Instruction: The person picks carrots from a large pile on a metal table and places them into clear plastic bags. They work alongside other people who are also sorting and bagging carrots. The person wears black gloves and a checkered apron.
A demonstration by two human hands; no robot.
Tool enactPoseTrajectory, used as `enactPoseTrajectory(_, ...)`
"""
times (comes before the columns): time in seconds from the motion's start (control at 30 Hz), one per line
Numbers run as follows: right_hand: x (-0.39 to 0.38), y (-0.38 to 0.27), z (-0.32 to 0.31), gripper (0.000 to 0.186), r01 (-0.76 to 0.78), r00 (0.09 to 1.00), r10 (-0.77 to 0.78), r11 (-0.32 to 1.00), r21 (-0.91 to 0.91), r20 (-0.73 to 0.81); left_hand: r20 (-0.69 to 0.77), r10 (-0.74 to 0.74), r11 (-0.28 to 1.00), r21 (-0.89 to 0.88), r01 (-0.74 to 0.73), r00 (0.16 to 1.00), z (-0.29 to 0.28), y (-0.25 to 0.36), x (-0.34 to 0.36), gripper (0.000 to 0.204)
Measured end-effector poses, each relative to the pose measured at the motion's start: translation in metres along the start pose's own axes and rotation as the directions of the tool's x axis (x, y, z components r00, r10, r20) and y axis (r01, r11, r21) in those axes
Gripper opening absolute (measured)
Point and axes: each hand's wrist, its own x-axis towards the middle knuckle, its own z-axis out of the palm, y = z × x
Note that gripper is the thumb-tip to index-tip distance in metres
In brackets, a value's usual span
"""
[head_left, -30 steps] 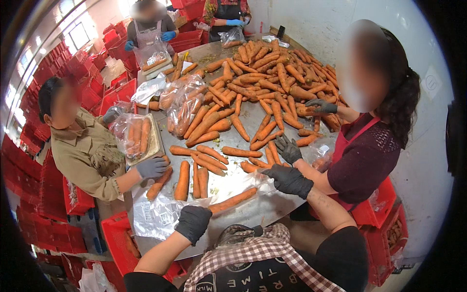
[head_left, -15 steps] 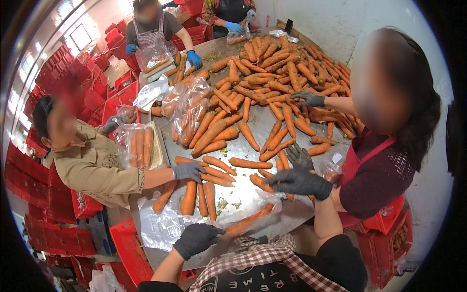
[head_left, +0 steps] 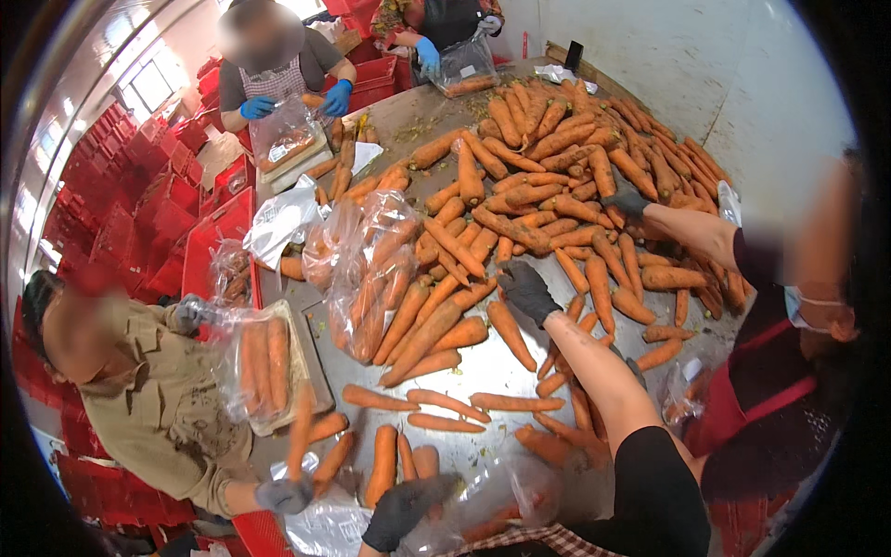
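Observation:
My left hand (head_left: 408,512), in a black glove, grips the edge of a clear plastic bag (head_left: 506,490) at the near edge of the table. Inside that bag lies a carrot (head_left: 490,525), partly hidden by the film. My right arm stretches over the table, and its black-gloved hand (head_left: 529,291) is open at the near side of the carrot heap (head_left: 557,139), nothing visible in it. Just below this hand rests a single carrot (head_left: 510,334). Several loose carrots (head_left: 445,403) lie between my hands.
Filled carrot bags (head_left: 371,278) stand left of the heap. At the left, a co-worker's gloved hand (head_left: 286,495) holds a carrot near a bagged scale (head_left: 311,371). Another co-worker's dark-gloved hand (head_left: 626,200) touches the heap at right. Red crates (head_left: 218,241) line the left.
My right hand has moved away from me to the heap. The left hand still grips the bag. The left co-worker has lifted a carrot, and the right co-worker leans farther right.

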Motion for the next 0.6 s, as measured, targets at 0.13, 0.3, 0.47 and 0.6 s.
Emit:
enactPoseTrajectory(0.13, 0.091, 0.000, 0.024, 0.037, 0.250, 0.934, -0.289, 0.949, -0.190, -0.211, 0.280, -0.039, 0.963, -0.245, 0.110, 0.959, -0.014, -0.012, 0.030, 0.037)
enactPoseTrajectory(0.3, 0.206, -0.011, 0.065, 0.062, 0.126, 0.940, -0.261, 0.862, -0.492, -0.218, 0.123, -0.056, 0.958, -0.272, 0.088, 0.991, -0.023, -0.024, 0.062, 0.033)
enactPoseTrajectory(0.47, 0.246, -0.020, 0.070, 0.089, -0.191, 0.969, 0.095, 0.872, -0.450, -0.226, 0.072, -0.080, 0.947, -0.307, 0.098, 0.994, -0.033, -0.047, 0.086, 0.030)
enactPoseTrajectory(0.6, 0.258, -0.004, 0.047, 0.078, -0.274, 0.952, 0.210, 0.908, -0.316, -0.223, 0.054, -0.069, 0.941, -0.327, 0.083, 0.996, -0.036, -0.059, 0.086, 0.028)
